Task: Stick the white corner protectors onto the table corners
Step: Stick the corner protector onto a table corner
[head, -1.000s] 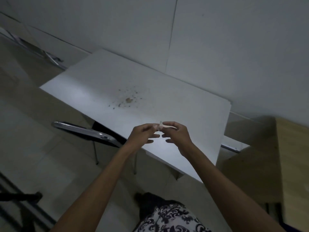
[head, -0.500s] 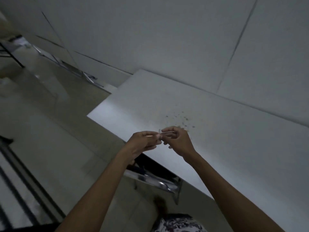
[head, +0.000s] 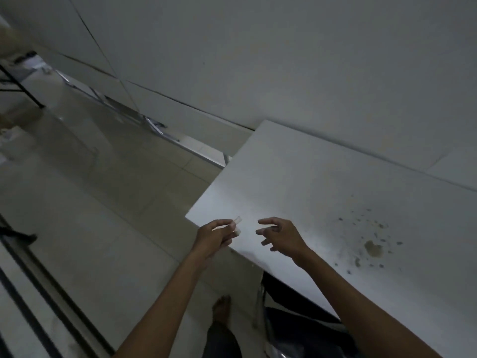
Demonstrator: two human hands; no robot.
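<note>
- My left hand (head: 215,237) pinches a small white corner protector (head: 237,221) at its fingertips, just above the table's (head: 296,182) near left corner.
- My right hand (head: 280,235) hovers beside it, fingers loosely spread, holding nothing.
- Brown crumbs (head: 373,248) lie on the tabletop to the right.

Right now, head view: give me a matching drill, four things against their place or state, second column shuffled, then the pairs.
Things
1. left hand
2. right hand
3. white corner protector
4. brown stain

Places or states
A. on the tabletop, far right of both hands
B. fingers spread, holding nothing, over the table
C. pinched at the fingertips, just inside the near left table corner
D. fingers curled on a small piece, at the table's near edge

Pairs: 1-D, 2-B, 3-C, 4-A
</note>
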